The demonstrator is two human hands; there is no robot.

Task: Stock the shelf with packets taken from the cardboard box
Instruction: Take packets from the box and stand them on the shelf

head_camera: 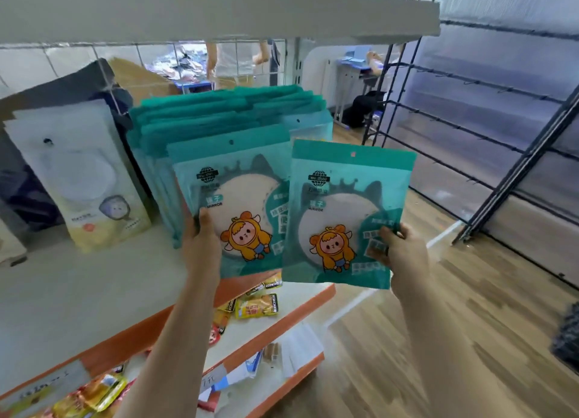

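A black hook rack stands on wood-plank flooring.

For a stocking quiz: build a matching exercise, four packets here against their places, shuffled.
1 right teal packet
2 left teal packet
3 white and yellow packet
4 yellow snack packet

A on the lower shelf
B pinched by the right hand, apart from the teal row
C standing left of that row
D gripped by the left hand, fronting the row

Pairs: 1-B; 2-D; 3-C; 4-A
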